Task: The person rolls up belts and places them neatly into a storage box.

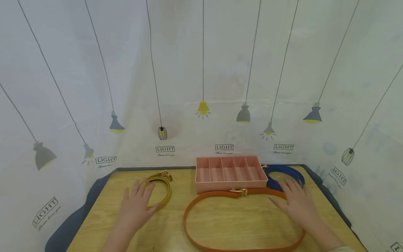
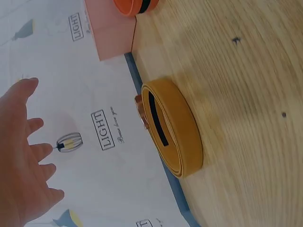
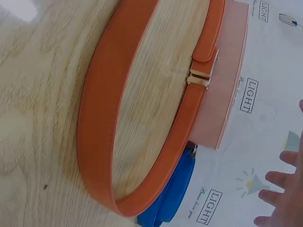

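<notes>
An orange belt (image 1: 204, 247) stands on edge in a wide loop on the wooden table, its gold buckle (image 3: 199, 79) fastened at the back. My right hand (image 1: 299, 204), fingers spread, hovers over that loop's right side and overlaps a coiled blue belt (image 1: 284, 168). On the left, a coiled yellow belt (image 2: 182, 137) with a metal buckle (image 1: 165, 175) lies beside my left hand (image 1: 136, 208), whose fingers are spread and hold nothing. In the left wrist view the left hand (image 2: 26, 156) appears raised, apart from the yellow coil.
A pink tray (image 1: 231, 184) with several side-by-side compartments stands at the back of the table (image 1: 170, 231), just behind the orange belt's buckle. Behind it hangs a white curtain (image 1: 189, 70) printed with lamps, with dark blue edging (image 1: 75, 213) around the table.
</notes>
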Action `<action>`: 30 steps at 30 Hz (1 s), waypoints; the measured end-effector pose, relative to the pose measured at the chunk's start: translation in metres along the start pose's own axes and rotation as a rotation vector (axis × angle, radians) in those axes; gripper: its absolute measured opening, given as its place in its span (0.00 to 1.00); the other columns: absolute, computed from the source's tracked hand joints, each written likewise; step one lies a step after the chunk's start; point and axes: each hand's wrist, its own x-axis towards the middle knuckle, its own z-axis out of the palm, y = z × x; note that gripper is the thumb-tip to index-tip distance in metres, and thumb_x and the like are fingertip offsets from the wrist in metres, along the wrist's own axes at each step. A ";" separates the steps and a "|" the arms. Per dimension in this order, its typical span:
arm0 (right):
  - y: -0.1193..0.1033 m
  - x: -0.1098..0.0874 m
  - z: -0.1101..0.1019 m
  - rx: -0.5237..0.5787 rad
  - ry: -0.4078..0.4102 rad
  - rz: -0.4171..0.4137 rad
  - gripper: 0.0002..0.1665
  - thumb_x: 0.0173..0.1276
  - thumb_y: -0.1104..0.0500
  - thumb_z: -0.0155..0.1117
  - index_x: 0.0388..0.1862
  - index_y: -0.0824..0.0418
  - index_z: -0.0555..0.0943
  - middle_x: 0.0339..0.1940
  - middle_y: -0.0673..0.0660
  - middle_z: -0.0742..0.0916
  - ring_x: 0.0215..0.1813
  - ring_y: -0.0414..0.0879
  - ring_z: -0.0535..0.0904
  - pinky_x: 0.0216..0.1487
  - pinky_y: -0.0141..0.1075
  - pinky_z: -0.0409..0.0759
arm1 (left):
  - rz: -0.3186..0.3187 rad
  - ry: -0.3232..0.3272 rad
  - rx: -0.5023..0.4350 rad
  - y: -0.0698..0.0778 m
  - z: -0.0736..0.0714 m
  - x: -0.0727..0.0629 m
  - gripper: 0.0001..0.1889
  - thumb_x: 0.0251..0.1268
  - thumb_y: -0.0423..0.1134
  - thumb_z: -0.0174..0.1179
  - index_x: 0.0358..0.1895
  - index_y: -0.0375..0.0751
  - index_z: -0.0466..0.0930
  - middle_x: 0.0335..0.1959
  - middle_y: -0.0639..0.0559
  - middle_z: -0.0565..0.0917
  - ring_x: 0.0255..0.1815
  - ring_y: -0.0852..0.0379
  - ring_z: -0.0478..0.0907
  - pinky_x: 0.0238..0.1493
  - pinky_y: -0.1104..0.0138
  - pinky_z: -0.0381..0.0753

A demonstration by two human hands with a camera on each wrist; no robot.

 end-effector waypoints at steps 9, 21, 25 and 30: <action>-0.024 0.001 0.008 0.035 0.058 -0.083 0.40 0.64 0.33 0.60 0.60 0.63 0.77 0.58 0.64 0.80 0.60 0.64 0.73 0.61 0.64 0.63 | 0.072 0.007 -0.076 0.032 0.005 0.014 0.35 0.62 0.56 0.62 0.69 0.40 0.68 0.71 0.35 0.64 0.69 0.34 0.61 0.65 0.39 0.60; -0.073 0.000 0.029 0.135 -0.200 -0.219 0.19 0.63 0.40 0.66 0.43 0.53 0.84 0.40 0.46 0.85 0.46 0.48 0.80 0.50 0.48 0.78 | 0.119 -0.171 -0.235 0.061 0.045 0.019 0.27 0.65 0.50 0.61 0.63 0.41 0.74 0.59 0.40 0.77 0.57 0.38 0.75 0.53 0.45 0.75; -0.081 -0.001 0.043 0.178 -0.241 -0.351 0.18 0.66 0.44 0.65 0.40 0.57 0.85 0.37 0.49 0.85 0.42 0.47 0.81 0.46 0.48 0.79 | 0.141 -0.175 -0.240 0.069 0.052 0.020 0.21 0.64 0.46 0.62 0.58 0.41 0.78 0.52 0.43 0.81 0.51 0.42 0.79 0.48 0.48 0.79; -0.093 -0.005 0.056 0.257 -0.341 -0.431 0.16 0.66 0.47 0.65 0.40 0.58 0.86 0.35 0.48 0.85 0.39 0.43 0.80 0.42 0.43 0.80 | 0.138 -0.194 -0.237 0.072 0.068 0.022 0.17 0.65 0.43 0.62 0.55 0.44 0.80 0.48 0.45 0.82 0.49 0.44 0.80 0.48 0.49 0.79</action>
